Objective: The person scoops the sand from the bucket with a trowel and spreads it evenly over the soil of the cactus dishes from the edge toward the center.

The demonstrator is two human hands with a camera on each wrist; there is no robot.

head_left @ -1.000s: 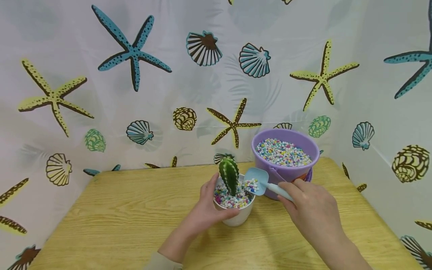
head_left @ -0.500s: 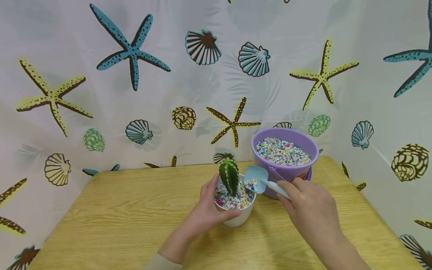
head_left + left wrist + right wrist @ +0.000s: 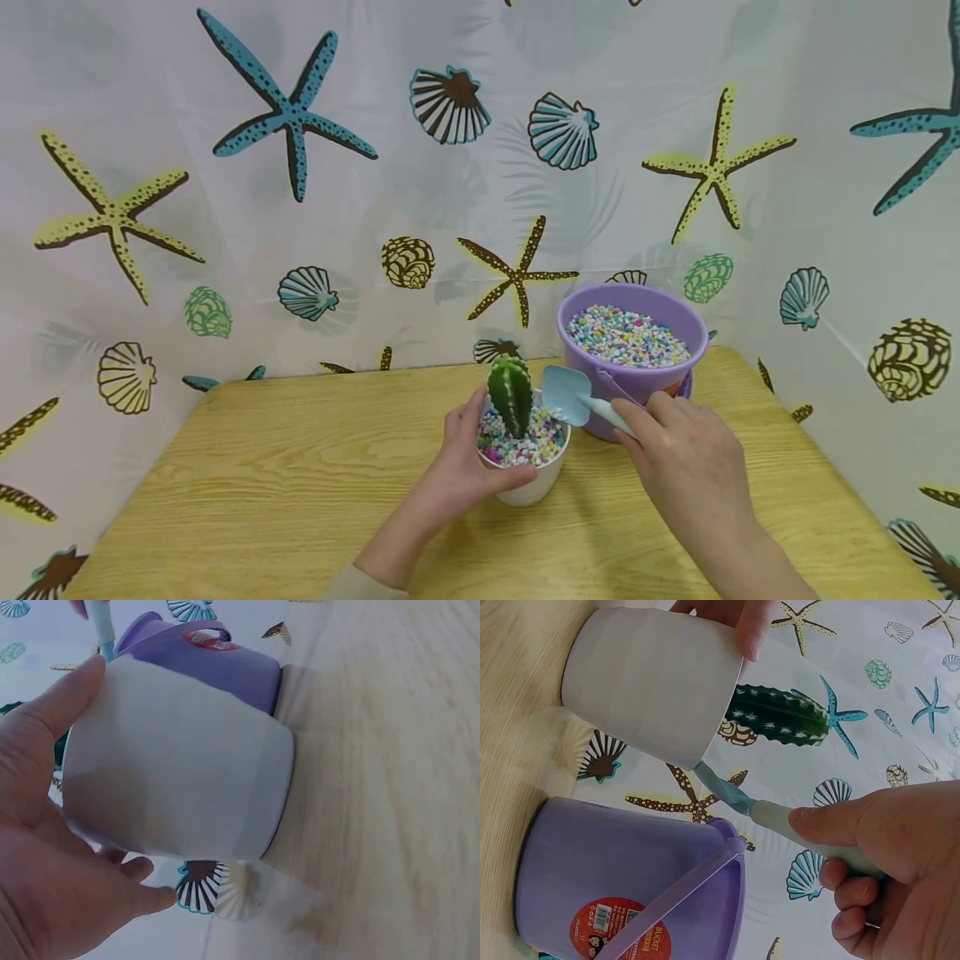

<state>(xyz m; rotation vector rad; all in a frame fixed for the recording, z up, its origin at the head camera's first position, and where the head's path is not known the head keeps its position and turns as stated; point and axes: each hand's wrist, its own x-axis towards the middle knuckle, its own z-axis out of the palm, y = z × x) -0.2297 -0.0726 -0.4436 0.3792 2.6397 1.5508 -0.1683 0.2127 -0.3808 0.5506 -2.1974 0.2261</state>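
A pale sheet (image 3: pixel 360 212) printed with starfish and seashells hangs behind a wood-grain tabletop (image 3: pixel 300 450). A purple bucket (image 3: pixel 637 378) stands on it, just behind and right of a white flowerpot (image 3: pixel 528 492). The left hand (image 3: pixel 468 462) grips the flowerpot; the right hand (image 3: pixel 690 454) grips a light-blue scoop (image 3: pixel 567 393), blade at the rim, beside a green cactus (image 3: pixel 512 396). The bucket's handle (image 3: pixel 675 900) partly covers a round label (image 3: pixel 615 920) reading "BUCKET". Multicoloured pebbles (image 3: pixel 628 336) lie in both containers.

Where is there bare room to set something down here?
The widest bare patch of table lies left of the white pot and left hand, up to the patterned curtain. A smaller one lies between the forearms. It is crowded between pot and purple bucket, where the right hand holds the blue scoop.
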